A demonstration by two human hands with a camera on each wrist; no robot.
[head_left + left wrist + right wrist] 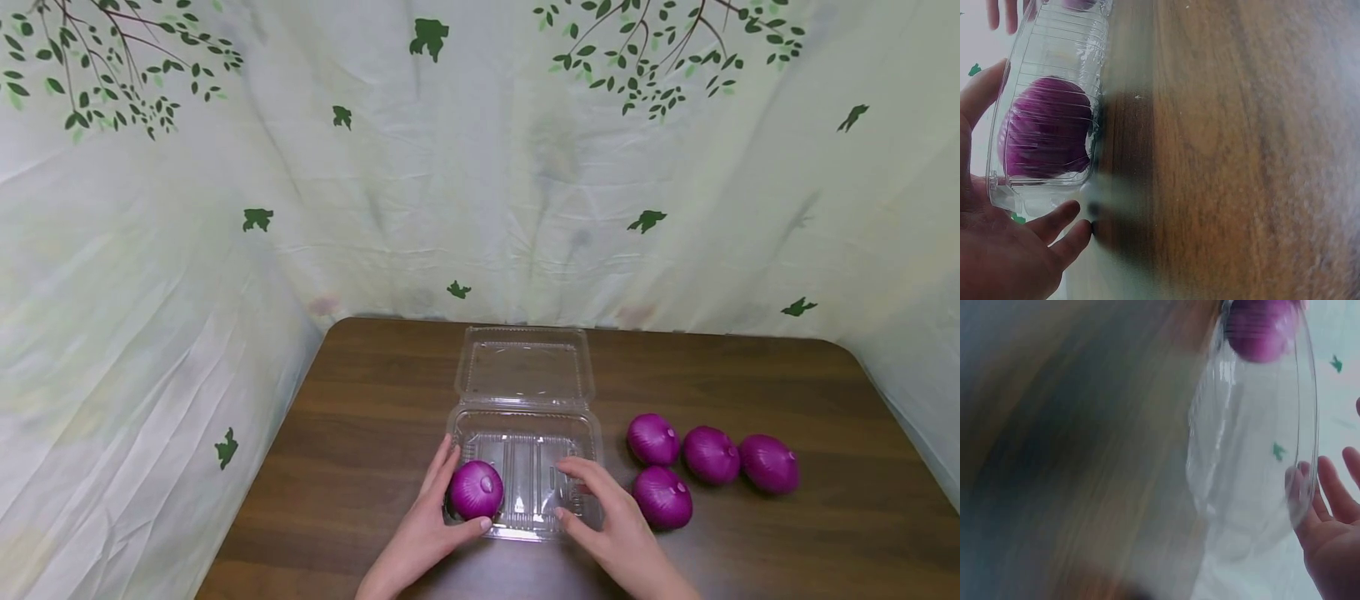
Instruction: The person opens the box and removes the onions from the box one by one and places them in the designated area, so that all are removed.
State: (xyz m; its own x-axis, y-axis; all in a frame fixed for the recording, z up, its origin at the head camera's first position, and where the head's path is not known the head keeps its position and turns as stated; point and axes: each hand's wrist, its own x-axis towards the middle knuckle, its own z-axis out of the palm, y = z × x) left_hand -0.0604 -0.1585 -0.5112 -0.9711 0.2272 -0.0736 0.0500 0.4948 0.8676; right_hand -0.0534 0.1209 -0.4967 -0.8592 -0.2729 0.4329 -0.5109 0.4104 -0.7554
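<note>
A clear plastic clamshell container (pixel 525 533) stands on the table with its lid laid back. One red onion (pixel 476 490) sits at the left end of its base. My left hand (pixel 427 533) is spread around that corner, thumb along the front rim and fingers by the left side. The left wrist view shows this onion (pixel 1047 128) through the wall, with relaxed fingers (pixel 1072 244) outside. Over the container's right end, my right hand (pixel 618 525) holds nothing, its thumb and fingers apart. Right wrist view is blurred; the hand (pixel 1335 531) is beside the container wall (pixel 1241 450).
Several more red onions (pixel 711 455) lie close together on the table right of the container. The open lid (pixel 525 367) reaches toward the table's back edge. Behind the brown wooden table (pixel 360 417) hangs a pale leaf-patterned cloth (pixel 510 167).
</note>
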